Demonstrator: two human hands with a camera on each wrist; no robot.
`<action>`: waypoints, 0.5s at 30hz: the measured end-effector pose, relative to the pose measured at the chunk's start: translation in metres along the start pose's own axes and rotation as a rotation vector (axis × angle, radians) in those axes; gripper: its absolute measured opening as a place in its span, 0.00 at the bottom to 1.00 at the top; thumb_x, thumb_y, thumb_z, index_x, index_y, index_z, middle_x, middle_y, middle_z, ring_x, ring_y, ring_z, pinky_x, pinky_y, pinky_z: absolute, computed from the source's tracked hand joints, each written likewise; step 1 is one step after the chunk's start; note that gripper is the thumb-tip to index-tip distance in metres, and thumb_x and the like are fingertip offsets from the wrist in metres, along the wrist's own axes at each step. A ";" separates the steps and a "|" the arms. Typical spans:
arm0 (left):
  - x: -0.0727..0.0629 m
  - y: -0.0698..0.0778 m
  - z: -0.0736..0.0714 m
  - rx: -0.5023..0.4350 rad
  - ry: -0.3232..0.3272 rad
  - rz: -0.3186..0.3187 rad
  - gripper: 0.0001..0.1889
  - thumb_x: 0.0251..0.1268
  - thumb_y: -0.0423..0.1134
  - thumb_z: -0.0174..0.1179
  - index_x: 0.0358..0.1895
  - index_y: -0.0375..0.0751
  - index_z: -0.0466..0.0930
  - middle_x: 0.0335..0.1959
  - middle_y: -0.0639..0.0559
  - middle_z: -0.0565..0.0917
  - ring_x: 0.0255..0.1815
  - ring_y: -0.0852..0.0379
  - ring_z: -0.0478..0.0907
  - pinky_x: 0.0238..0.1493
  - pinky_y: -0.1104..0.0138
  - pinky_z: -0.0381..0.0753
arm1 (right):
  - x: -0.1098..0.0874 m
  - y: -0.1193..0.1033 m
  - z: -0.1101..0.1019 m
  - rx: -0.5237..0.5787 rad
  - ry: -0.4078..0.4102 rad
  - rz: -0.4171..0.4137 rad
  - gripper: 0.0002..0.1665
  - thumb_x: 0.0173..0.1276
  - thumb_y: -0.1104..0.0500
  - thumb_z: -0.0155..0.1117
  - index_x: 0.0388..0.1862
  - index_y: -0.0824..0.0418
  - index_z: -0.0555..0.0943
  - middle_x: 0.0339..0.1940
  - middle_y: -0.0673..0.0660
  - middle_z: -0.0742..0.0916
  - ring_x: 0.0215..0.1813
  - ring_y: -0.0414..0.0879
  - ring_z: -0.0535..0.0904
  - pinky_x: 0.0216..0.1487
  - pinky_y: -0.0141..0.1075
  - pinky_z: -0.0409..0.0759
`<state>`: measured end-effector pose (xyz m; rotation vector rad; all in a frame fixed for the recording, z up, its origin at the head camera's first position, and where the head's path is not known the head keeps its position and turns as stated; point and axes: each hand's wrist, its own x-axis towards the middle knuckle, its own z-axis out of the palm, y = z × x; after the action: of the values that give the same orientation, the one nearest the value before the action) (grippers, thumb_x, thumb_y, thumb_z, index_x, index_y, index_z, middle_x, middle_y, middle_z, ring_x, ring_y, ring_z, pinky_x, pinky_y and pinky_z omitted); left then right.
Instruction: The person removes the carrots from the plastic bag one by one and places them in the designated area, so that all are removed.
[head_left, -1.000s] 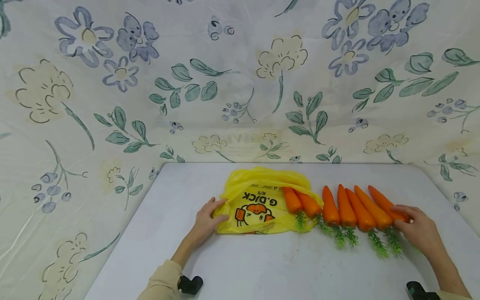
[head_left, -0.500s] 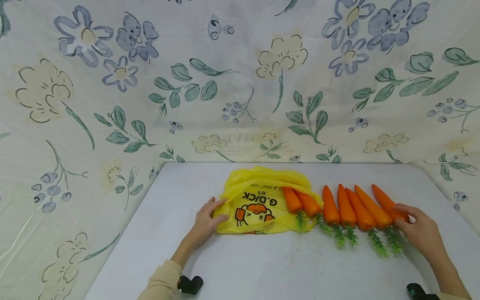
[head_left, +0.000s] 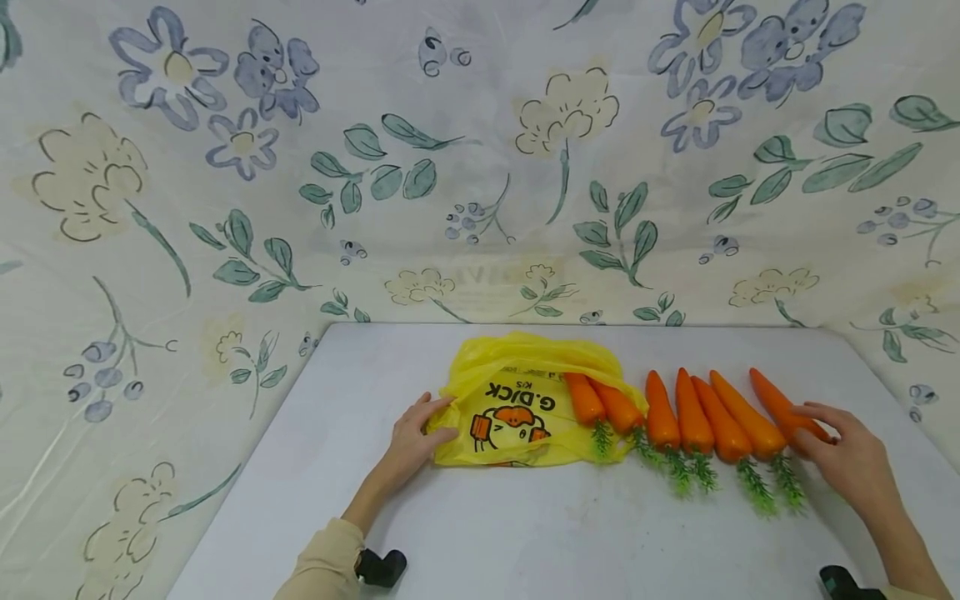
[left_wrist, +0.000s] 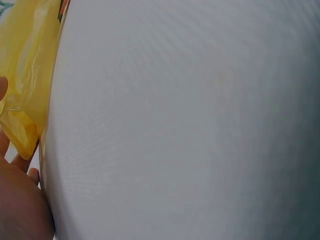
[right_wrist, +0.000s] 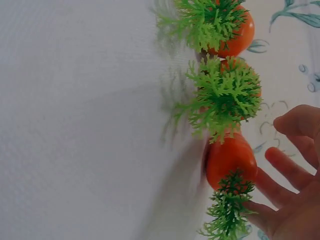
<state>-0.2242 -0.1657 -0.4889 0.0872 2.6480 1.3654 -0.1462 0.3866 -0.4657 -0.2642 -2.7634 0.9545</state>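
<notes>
A pale sheet [head_left: 487, 242] printed with blue flowers and green sprigs is hanging behind the white tabletop [head_left: 525, 533]. On the tabletop a yellow plastic bag [head_left: 536, 354] is lying flat. It is probably going to feel light, limp and slippery, its rim being the best place to pinch; it is looking thin and creased, showing an upside-down cartoon print with black lettering. The left hand [head_left: 415, 429] is holding the bag's left edge between thumb and fingers.

The right hand [head_left: 855, 454] is curving around the broad end of the rightmost carrot [head_left: 772, 392], thumb and fingers standing apart on either side; whether they are gripping it, one cannot tell. Like the other carrots, it is seeming light, stiff and smooth, likely artificial, so the thick shoulder is offering the surest hold. Two bagged carrots [head_left: 618, 408] are protruding from the bag's mouth, while five loose carrots [head_left: 722, 427], the rightmost included, are lying in a row just beside it, tips pointing away from the person. All are showing glossy orange skin. Feathery green tufts [head_left: 755, 487], probably bending easily, are trailing from their broad ends.
</notes>
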 end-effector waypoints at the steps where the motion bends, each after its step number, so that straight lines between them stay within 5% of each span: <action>1: 0.000 0.000 0.000 0.001 0.001 0.004 0.32 0.63 0.50 0.60 0.71 0.50 0.70 0.81 0.42 0.49 0.80 0.36 0.40 0.72 0.33 0.36 | 0.000 -0.001 -0.001 -0.001 0.002 -0.003 0.21 0.74 0.62 0.54 0.59 0.74 0.75 0.64 0.79 0.71 0.63 0.76 0.64 0.53 0.70 0.70; 15: 0.002 0.000 0.000 -0.006 0.000 0.013 0.32 0.63 0.49 0.61 0.71 0.50 0.70 0.81 0.41 0.50 0.80 0.37 0.40 0.73 0.33 0.36 | 0.001 -0.021 0.001 0.012 -0.006 -0.028 0.23 0.76 0.59 0.52 0.61 0.74 0.74 0.66 0.79 0.69 0.66 0.77 0.60 0.58 0.73 0.64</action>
<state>-0.2265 -0.1657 -0.4894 0.1043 2.6484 1.3768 -0.1499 0.3700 -0.4527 -0.2200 -2.7581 0.9666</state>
